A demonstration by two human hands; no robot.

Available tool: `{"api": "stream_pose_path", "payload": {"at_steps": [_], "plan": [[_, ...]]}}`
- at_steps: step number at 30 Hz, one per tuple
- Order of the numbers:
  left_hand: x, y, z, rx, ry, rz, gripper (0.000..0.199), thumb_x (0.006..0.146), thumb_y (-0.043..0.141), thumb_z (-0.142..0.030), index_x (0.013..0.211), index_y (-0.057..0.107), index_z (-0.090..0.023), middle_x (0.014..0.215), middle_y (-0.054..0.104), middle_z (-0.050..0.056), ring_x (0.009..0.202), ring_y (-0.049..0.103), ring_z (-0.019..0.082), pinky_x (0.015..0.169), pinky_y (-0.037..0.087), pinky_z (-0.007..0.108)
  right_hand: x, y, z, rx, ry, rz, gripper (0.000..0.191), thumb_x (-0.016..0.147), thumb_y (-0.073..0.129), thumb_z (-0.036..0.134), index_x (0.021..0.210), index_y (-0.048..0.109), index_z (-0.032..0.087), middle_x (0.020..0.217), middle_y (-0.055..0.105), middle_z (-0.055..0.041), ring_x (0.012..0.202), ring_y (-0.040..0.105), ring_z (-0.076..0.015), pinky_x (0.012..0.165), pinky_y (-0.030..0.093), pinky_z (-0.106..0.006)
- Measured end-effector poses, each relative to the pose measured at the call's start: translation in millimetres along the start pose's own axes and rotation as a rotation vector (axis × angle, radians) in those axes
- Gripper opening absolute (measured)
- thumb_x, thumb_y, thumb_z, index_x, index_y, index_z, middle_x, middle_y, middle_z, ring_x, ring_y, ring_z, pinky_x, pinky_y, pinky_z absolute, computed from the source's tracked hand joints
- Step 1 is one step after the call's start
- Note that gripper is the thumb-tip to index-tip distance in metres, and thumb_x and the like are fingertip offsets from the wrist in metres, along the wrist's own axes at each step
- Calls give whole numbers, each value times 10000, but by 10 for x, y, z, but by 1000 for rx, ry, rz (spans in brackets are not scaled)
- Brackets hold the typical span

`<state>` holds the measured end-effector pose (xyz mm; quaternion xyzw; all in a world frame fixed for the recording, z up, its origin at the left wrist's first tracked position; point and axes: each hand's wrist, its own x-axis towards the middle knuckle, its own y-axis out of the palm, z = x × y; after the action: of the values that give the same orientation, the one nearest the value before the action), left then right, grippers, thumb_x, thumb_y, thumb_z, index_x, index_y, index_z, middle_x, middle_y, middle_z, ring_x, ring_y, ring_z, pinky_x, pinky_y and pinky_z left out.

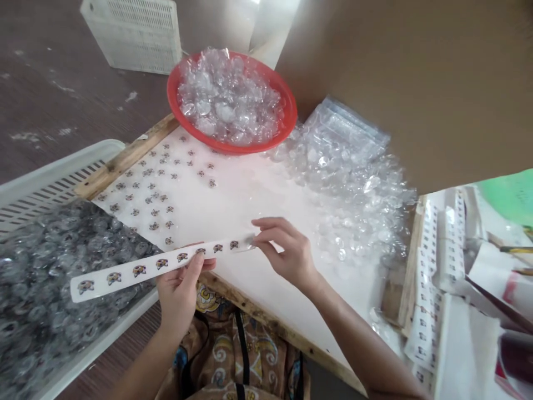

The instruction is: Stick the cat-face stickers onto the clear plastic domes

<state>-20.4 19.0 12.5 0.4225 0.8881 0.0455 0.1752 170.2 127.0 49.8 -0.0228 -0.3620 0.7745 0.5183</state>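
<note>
A long white strip of stickers (pixel 145 280), printed with a row of small brown animal faces, lies slantwise across the front of the white work surface. My left hand (pixel 183 286) grips it near the middle, thumb on top and fingers beneath. At the strip's right end, my right hand (pixel 283 250) has its thumb and index finger pinched together. A small greyish bit shows at those fingertips, too blurred to name. Loose animal-face pieces (pixel 154 213) are spread over the left part of the white board (pixel 233 194).
A red basin (pixel 289 130) heaped with clear plastic pieces stands at the back. More clear plastic pieces (pixel 345 205) and plastic bags (pixel 341 130) lie on the right. A white crate (pixel 112 149) of wrapped pieces sits at left. More sticker strips (pixel 425 278) lie far right.
</note>
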Motion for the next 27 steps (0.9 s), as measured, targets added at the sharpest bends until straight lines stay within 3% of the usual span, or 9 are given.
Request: {"api": "stream_pose_path", "payload": {"at_steps": [3,6,8,14,21,27], "plan": [[-39,-77,-5,-1,29,11,211,808,796,-359,900,782,-170,772,777,32,644,743,175,650,652,288,169,-42,-89,105,258,-55,99,886,661,292,802,644,243,938,699,-56,865,671,-192,721,570,-330],[-126,-145,1,87,63,128,159,854,752,-308,947,785,-183,847,775,43,686,743,175,662,650,283,274,-6,-256,149,500,73,149,845,673,338,774,617,220,691,614,9,614,547,-126,560,453,-259],[-178,-159,7,139,56,224,172,867,734,-306,977,786,-185,891,775,61,714,745,187,665,650,291,301,51,-343,132,568,166,158,822,676,344,757,616,213,642,583,26,577,495,-113,537,399,-249],[-193,-120,39,125,-30,269,191,842,751,-362,918,788,-190,819,777,60,684,754,215,661,659,317,338,151,-354,-12,615,216,110,790,660,304,728,633,218,676,632,20,604,519,-121,575,405,-255],[-173,-139,55,126,-40,304,187,862,734,-346,943,782,-184,807,775,50,685,752,196,666,647,285,358,206,-321,-102,580,226,59,793,638,236,736,637,222,689,653,20,618,551,-130,607,419,-255],[-182,-137,34,77,-80,254,191,839,761,-343,934,774,-178,810,779,36,664,753,185,664,646,269,349,373,-234,-281,426,294,111,823,623,112,776,658,207,840,659,-27,711,582,-146,701,427,-274]]}}
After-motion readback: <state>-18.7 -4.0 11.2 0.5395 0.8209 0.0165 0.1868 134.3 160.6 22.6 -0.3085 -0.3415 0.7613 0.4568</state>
